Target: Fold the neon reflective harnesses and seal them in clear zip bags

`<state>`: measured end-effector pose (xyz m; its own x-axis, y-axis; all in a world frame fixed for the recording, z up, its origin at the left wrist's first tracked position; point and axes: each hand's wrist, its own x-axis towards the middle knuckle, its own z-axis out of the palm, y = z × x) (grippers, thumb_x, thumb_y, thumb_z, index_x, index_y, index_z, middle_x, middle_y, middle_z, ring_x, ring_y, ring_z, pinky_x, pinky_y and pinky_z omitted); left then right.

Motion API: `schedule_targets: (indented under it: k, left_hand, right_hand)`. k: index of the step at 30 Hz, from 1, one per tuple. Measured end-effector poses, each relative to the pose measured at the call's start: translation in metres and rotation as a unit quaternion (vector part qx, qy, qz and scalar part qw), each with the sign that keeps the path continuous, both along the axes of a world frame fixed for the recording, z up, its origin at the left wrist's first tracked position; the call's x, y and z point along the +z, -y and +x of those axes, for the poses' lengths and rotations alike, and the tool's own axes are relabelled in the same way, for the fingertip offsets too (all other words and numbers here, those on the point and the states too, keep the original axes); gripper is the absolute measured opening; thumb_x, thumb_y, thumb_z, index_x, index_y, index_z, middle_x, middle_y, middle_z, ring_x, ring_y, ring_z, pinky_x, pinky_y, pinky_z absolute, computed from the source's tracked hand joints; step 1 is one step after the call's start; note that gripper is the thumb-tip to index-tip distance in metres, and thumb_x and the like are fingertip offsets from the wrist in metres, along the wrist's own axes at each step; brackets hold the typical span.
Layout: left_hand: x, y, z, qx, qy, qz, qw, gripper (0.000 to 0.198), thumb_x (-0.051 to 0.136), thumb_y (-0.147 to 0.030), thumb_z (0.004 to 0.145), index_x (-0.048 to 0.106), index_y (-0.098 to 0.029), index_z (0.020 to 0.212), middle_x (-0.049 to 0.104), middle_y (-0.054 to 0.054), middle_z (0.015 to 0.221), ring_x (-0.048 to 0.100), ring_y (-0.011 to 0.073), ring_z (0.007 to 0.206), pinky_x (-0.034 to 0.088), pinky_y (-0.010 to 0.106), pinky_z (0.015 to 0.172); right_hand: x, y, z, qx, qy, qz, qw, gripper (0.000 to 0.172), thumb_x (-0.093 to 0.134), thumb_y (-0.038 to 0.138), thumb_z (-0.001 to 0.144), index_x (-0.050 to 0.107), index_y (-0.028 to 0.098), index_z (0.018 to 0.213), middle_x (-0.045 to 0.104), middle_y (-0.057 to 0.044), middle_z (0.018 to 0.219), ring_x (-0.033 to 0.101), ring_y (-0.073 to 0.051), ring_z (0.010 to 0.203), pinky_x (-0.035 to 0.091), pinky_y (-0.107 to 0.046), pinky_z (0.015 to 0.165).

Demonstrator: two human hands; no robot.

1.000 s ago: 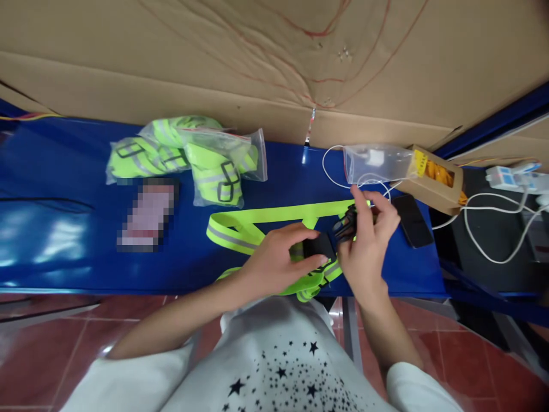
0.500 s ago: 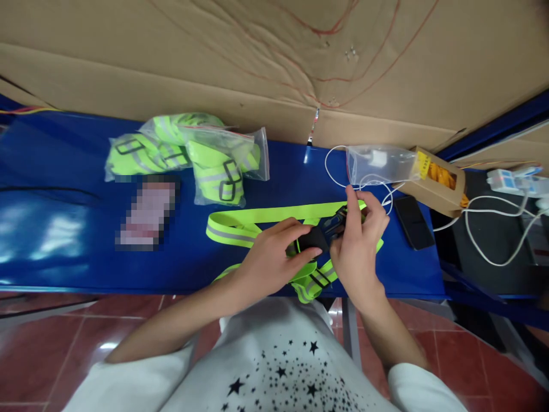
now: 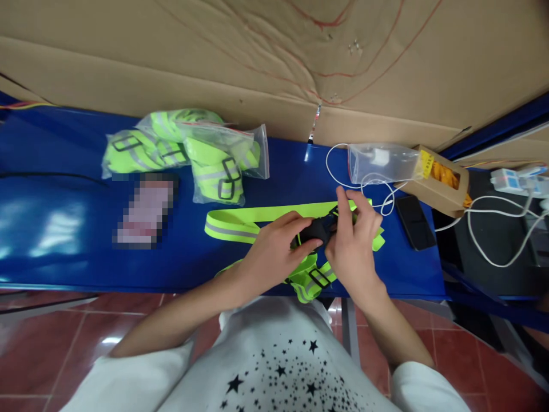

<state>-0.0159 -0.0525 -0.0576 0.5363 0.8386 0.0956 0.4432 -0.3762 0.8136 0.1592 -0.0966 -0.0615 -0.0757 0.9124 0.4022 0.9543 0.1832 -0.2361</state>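
A neon-green reflective strap (image 3: 240,223) lies on the blue table (image 3: 64,229) near its front edge. My left hand (image 3: 274,252) pinches one half of the strap's black buckle (image 3: 315,230). My right hand (image 3: 354,246) is closed on the other half, thumb and forefinger on top. The two hands touch over the buckle, and the halves sit pressed together. More of the strap, with black slider rings, bunches under my hands at the table edge.
Clear bags of folded green straps (image 3: 189,151) lie at the back left beside a pixelated flat item (image 3: 143,212). At the right are a bag with a white charger (image 3: 380,163), a cardboard box (image 3: 441,180), a black phone (image 3: 414,223) and white cables (image 3: 493,229). Cardboard lines the back.
My hands have drawn closer together and shifted slightly left. The gap between the two buckle halves has closed.
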Motion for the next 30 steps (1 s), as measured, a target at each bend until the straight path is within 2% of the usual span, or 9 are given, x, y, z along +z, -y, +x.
schedule_targets:
  k: [6, 9, 12, 15, 19, 21, 24, 27, 30]
  left_hand:
    - [0.007, -0.009, -0.008, -0.025, 0.031, -0.054, 0.998, 0.015, 0.067, -0.029, 0.096, 0.071, -0.019, 0.106, 0.070, 0.003, 0.093, 0.067, 0.0181, 0.085, 0.052, 0.031, 0.077]
    - [0.024, -0.015, -0.017, -0.045, 0.035, -0.118, 0.991, 0.016, 0.072, -0.035, 0.092, 0.073, -0.020, 0.096, 0.071, 0.000, 0.086, 0.066, 0.0156, 0.078, 0.049, 0.027, 0.070]
    - [0.050, -0.020, -0.023, -0.075, 0.085, -0.186, 0.976, 0.016, 0.079, -0.033, 0.086, 0.074, -0.020, 0.094, 0.074, -0.002, 0.087, 0.067, 0.0149, 0.081, 0.050, 0.025, 0.072]
    - [0.071, -0.021, -0.027, -0.099, 0.154, -0.237, 0.954, 0.032, 0.085, -0.025, 0.078, 0.071, -0.023, 0.107, 0.074, -0.001, 0.095, 0.069, 0.0152, 0.084, 0.054, 0.025, 0.074]
    - [0.075, -0.018, -0.033, -0.124, 0.229, -0.302, 0.917, 0.046, 0.078, -0.032, 0.085, 0.057, -0.027, 0.126, 0.072, 0.002, 0.097, 0.071, 0.0174, 0.082, 0.058, 0.028, 0.070]
    - [0.071, -0.016, -0.037, -0.119, 0.239, -0.268, 0.926, 0.048, 0.069, -0.039, 0.093, 0.051, -0.028, 0.136, 0.072, 0.007, 0.110, 0.073, 0.0214, 0.096, 0.061, 0.034, 0.081]
    - [0.070, -0.019, -0.037, -0.079, 0.207, -0.126, 0.967, 0.065, 0.073, -0.041, 0.092, 0.044, -0.029, 0.148, 0.061, 0.011, 0.142, 0.064, 0.0281, 0.128, 0.054, 0.043, 0.110]
    - [0.077, -0.031, -0.027, -0.037, 0.174, -0.001, 0.984, 0.088, 0.083, -0.043, 0.084, 0.036, -0.027, 0.156, 0.046, 0.012, 0.160, 0.050, 0.0331, 0.144, 0.042, 0.047, 0.123]
    - [0.085, -0.046, -0.012, -0.027, 0.176, 0.064, 0.982, 0.091, 0.084, -0.045, 0.083, 0.035, -0.023, 0.156, 0.046, 0.012, 0.160, 0.044, 0.0339, 0.150, 0.037, 0.048, 0.127]
  right_hand:
    - [0.004, 0.012, 0.008, 0.169, -0.050, -0.117, 0.977, 0.088, 0.048, 0.010, 0.096, 0.001, 0.021, 0.170, 0.036, -0.021, 0.158, 0.039, -0.037, 0.146, 0.045, -0.058, 0.115]
    - [0.019, 0.009, 0.033, 0.203, -0.126, -0.161, 0.957, 0.090, 0.064, 0.031, 0.096, 0.012, 0.027, 0.169, 0.033, -0.016, 0.164, 0.034, -0.036, 0.153, 0.041, -0.058, 0.120]
    - [0.040, -0.002, 0.055, 0.250, -0.186, -0.183, 0.932, 0.103, 0.082, 0.055, 0.081, 0.027, 0.029, 0.165, 0.035, -0.013, 0.167, 0.029, -0.037, 0.157, 0.033, -0.061, 0.126]
    - [0.054, -0.016, 0.058, 0.337, -0.231, -0.234, 0.882, 0.103, 0.087, 0.057, 0.074, 0.037, 0.028, 0.160, 0.052, -0.014, 0.157, 0.050, -0.035, 0.145, 0.045, -0.056, 0.119]
    - [0.053, -0.024, 0.052, 0.336, -0.364, -0.258, 0.830, 0.059, 0.077, 0.045, 0.089, 0.059, 0.033, 0.143, 0.073, -0.007, 0.128, 0.075, -0.026, 0.106, 0.064, -0.038, 0.087]
    - [0.048, -0.026, 0.050, 0.288, -0.423, -0.229, 0.828, 0.046, 0.074, 0.045, 0.091, 0.067, 0.035, 0.135, 0.075, -0.006, 0.126, 0.075, -0.027, 0.107, 0.064, -0.039, 0.087]
    - [0.049, -0.036, 0.043, 0.203, -0.530, -0.209, 0.796, 0.039, 0.075, 0.041, 0.091, 0.071, 0.037, 0.129, 0.076, -0.004, 0.122, 0.076, -0.027, 0.107, 0.064, -0.043, 0.089]
    - [0.066, -0.056, 0.027, 0.144, -0.620, -0.170, 0.753, 0.019, 0.076, 0.039, 0.088, 0.078, 0.032, 0.105, 0.079, -0.002, 0.092, 0.077, -0.024, 0.080, 0.066, -0.042, 0.076]
    - [0.085, -0.075, 0.008, 0.111, -0.654, -0.115, 0.740, 0.015, 0.078, 0.041, 0.081, 0.076, 0.027, 0.087, 0.076, -0.003, 0.082, 0.075, -0.026, 0.075, 0.066, -0.044, 0.072]
